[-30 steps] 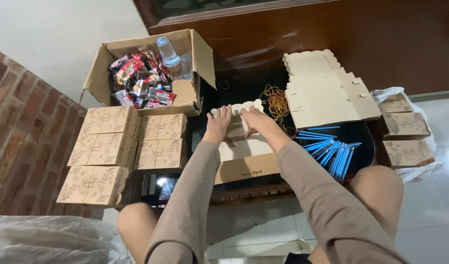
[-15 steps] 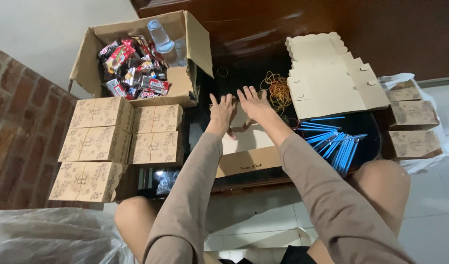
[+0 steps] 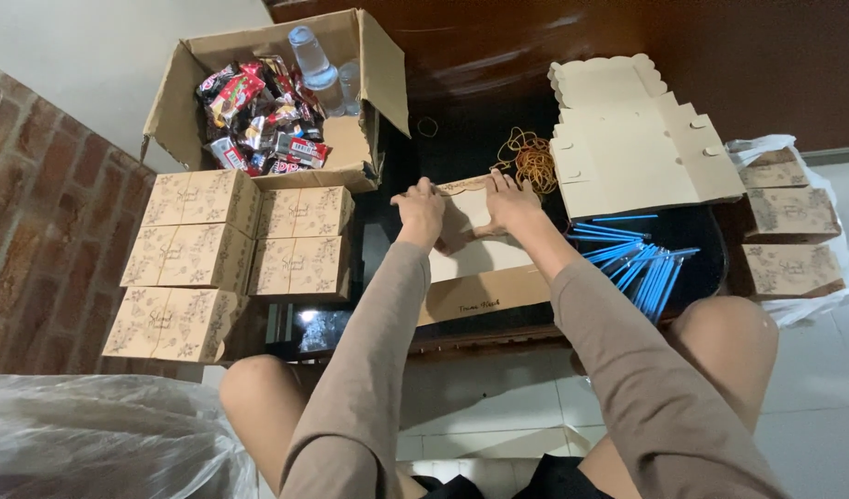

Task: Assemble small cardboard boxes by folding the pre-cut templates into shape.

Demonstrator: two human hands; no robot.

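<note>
A flat-packed cardboard box lies half folded on the dark table in front of me. My left hand presses on its far left flap with the fingers curled over the edge. My right hand grips the far right part of the same flap. Both sleeves are tan. The box's near wall stands up toward me.
Several closed patterned boxes are stacked at my left. An open carton behind them holds snack packets and plastic cups. Flat box blanks, rubber bands and blue straws lie at right, with more boxes beyond.
My hands have gone from raised and spread above the box down onto its far flap, now holding it. The camera has tilted a little.
</note>
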